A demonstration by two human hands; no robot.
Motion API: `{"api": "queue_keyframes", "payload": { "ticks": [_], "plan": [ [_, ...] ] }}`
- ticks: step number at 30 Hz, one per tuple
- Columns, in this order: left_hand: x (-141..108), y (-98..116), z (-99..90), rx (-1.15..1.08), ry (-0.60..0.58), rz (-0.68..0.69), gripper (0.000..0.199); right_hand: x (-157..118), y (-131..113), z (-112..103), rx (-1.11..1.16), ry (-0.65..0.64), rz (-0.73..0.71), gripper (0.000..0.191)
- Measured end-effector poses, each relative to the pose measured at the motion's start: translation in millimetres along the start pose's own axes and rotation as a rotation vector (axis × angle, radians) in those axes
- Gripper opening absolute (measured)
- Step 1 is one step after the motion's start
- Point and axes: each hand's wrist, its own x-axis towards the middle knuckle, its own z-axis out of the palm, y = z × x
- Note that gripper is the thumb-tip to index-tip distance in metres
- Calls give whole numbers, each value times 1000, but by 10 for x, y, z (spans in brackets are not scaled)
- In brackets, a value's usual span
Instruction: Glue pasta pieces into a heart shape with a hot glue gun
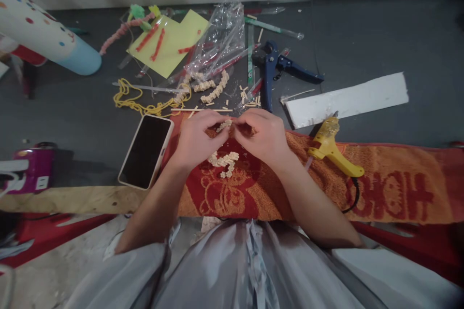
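Observation:
Between the fingertips of my left hand is a short chain of small pale wooden pieces, its far end close to my other hand. My right hand is closed in a pinch beside it; what its fingertips hold, if anything, is too small to make out. Below the hands, a curved pale chain lies on the red and orange towel. More chains of stacked pale pieces rest on the dark table just beyond, with loose cut bits of stick scattered near them.
A phone lies left of my hands, with yellow string behind it. Blue cutters, a white board and a yellow glue gun are to the right. Crumpled clear plastic and yellow paper lie farther back.

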Motion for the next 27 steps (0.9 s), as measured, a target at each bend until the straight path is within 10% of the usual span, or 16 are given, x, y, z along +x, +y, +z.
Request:
{"api": "queue_keyframes", "payload": {
  "ticks": [27],
  "plan": [
    [3,28,-10,-76,-6,-111,17,2,38,-33,115,-33,62,15]
  ]
}}
